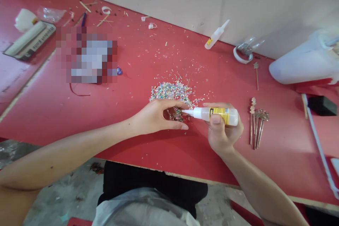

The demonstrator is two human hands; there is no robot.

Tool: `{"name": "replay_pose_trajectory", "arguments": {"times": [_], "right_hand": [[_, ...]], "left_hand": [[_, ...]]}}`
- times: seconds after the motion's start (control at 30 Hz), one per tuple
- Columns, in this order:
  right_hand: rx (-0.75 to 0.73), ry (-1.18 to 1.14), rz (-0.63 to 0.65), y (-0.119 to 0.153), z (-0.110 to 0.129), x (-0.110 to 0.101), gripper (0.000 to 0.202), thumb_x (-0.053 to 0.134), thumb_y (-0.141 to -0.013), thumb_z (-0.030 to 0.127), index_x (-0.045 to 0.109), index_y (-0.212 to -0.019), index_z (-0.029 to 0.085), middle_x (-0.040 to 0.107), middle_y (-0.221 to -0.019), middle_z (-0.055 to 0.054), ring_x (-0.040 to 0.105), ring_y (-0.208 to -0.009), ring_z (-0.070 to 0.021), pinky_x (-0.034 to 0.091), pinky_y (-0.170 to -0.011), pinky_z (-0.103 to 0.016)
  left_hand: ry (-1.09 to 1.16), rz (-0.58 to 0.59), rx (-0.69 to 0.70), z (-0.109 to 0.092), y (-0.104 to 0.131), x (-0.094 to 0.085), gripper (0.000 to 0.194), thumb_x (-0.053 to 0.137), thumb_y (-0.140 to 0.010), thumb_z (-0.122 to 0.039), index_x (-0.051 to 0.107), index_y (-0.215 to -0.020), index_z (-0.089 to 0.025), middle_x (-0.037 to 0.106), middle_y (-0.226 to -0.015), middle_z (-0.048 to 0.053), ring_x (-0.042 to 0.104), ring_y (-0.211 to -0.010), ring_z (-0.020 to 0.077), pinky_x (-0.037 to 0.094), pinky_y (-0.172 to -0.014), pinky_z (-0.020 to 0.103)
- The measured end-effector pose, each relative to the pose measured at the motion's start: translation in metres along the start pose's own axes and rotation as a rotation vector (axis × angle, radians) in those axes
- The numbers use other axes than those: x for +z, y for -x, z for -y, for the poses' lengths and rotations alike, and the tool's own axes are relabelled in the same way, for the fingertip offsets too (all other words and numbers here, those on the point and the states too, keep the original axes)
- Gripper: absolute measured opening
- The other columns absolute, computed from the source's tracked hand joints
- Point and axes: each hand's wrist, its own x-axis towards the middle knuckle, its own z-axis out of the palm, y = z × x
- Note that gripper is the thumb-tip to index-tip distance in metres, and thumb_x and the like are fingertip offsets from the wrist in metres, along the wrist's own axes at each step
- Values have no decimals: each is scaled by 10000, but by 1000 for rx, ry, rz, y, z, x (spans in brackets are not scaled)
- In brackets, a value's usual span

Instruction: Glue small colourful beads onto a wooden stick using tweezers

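Note:
My right hand (225, 130) is wrapped round a small clear glue bottle (224, 114) with a yellow label. The bottle lies nearly level, its white nozzle pointing left. At the nozzle's tip is a small metallic ornament (177, 114), which my left hand (159, 114) holds between curved thumb and fingers. The ornament looks like the head of a hairpin, though its details are partly hidden by my fingers. Just beyond my left hand a pile of glittering multicoloured chips (171, 90) is spread on the red table (148, 60).
Several finished-looking hairpins (256, 123) lie to the right, with a single one (256, 74) farther back. A second glue bottle (215, 37) leans by the wall, near a tape ring (243, 54). A white container (302, 60) and black block (322, 105) stand right; a knife box (30, 40) lies left.

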Motion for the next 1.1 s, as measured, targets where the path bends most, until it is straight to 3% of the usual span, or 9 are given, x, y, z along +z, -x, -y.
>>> {"name": "replay_pose_trajectory", "arguments": {"times": [0.13,0.3,0.47,0.7,0.8,0.9,1.1], "right_hand": [[-238,107,-30,1,1,1,168,642,-864,330,695,-989,231,721,-879,-61,675,-693,-193,541,-582,-326],[-339,207,8,2,2,-3,225,661,-844,316,690,-1055,243,736,-905,-72,687,-707,-218,560,-586,-355],[-483,432,175,1,15,-6,339,686,-825,275,637,-1161,274,755,-881,-38,694,-650,-207,574,-593,-358],[-632,448,294,-8,23,-5,480,741,-758,207,591,-1208,283,770,-900,-17,680,-599,-178,564,-534,-323],[-643,393,318,-9,19,-7,576,804,-686,177,600,-1216,273,773,-914,-27,689,-625,-185,569,-533,-322],[-585,351,312,-8,19,-7,535,857,-635,226,651,-1123,300,775,-915,-7,701,-649,-185,585,-547,-325],[-647,542,215,-8,20,-5,368,771,-736,211,642,-1079,244,759,-811,2,663,-563,-143,556,-518,-273]], "left_hand": [[-31,-11,9,1,0,1,459,786,-736,-380,674,-1135,-183,734,-1006,45,628,-746,134,483,-672,240],[-57,-22,29,3,-1,1,454,787,-739,-371,675,-1138,-183,736,-987,45,617,-729,127,477,-669,239],[-98,-17,42,5,-2,0,452,777,-752,-386,670,-1145,-191,735,-967,36,611,-710,124,471,-655,237],[-170,-19,95,9,-3,1,417,761,-775,-358,662,-1145,-195,732,-940,23,581,-663,99,472,-654,219],[-202,-23,120,11,-2,2,393,744,-795,-315,651,-1159,-198,730,-990,28,568,-634,82,480,-649,209],[-248,-36,172,13,-1,3,390,722,-818,-308,640,-1180,-187,723,-1008,37,552,-603,73,488,-634,205],[-344,-113,374,16,2,3,407,683,-859,-310,607,-1240,-192,689,-1153,76,607,-680,94,525,-708,232]]}}
